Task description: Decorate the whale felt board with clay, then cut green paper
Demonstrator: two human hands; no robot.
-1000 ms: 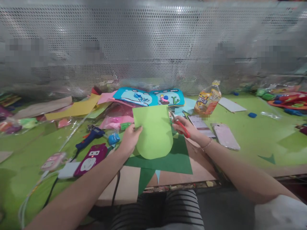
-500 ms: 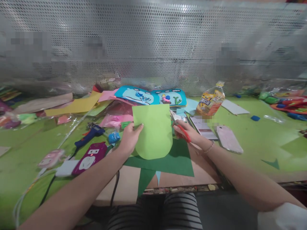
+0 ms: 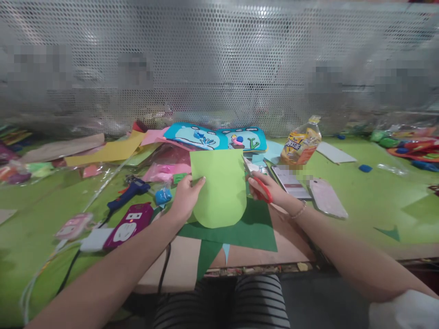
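Observation:
My left hand pinches the left edge of a light green sheet of paper, thumb on its front. The sheet is held up facing me; its bottom is rounded and its top straight. In my right hand is a pair of red-handled scissors, fingers closed round the handles. The blades point up and left beside the sheet's right edge, near its upper corner; whether they touch it I cannot tell. Below lies a dark green sheet. Behind stands an open blue picture booklet with sea drawings.
A blue glue gun and a purple power strip with cables lie at left. Right of my hand are a phone with a lit screen, a pink phone case and a drink bottle. A perforated metal screen rises behind.
Almost nothing differs. The light green sheet's upper right edge and the scissors have shifted very slightly; both hands keep their grip.

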